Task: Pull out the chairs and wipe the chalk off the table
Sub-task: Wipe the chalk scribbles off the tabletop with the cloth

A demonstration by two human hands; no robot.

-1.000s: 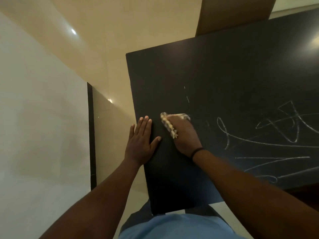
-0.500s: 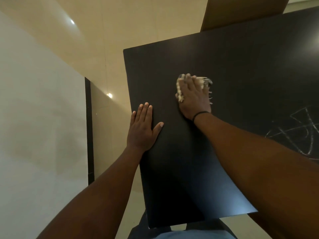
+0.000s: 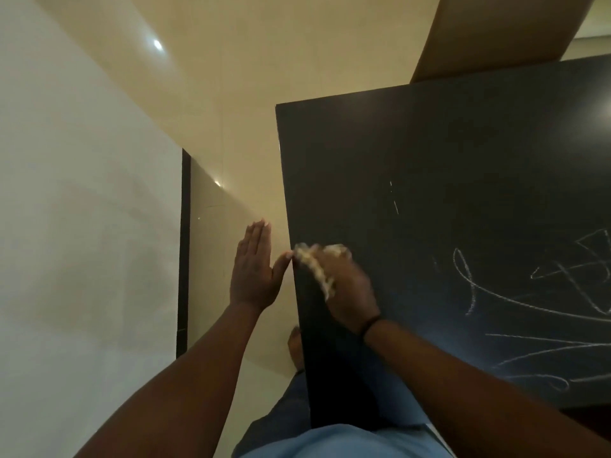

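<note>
Swept back from mid-worktop, the right hand (image 3: 347, 285) presses a pale cloth (image 3: 314, 266) at the black worktop's (image 3: 429, 143) left edge; the left hand (image 3: 254, 272), fingers straight, has slipped off, thumb touching the edge. Chalk marks (image 3: 529, 302) lie right.

A glossy cream tiled floor (image 3: 251, 94) was seen around the scene, with a bright ceiling light reflected in it (image 3: 157, 45) at the upper left and a smaller glint (image 3: 217, 183) caught further down. A pale white wall panel (image 3: 82, 242) was spread across the left side, edged on its right by a narrow dark vertical strip (image 3: 183, 252). A tan brown board-like surface (image 3: 509, 31) was seen at the top right; what it belonged to could not be told. A light blue shirt (image 3: 344, 442) and dark trousers (image 3: 281, 414) were seen at the bottom edge, and a bare foot (image 3: 295, 347) was seen on the floor.
</note>
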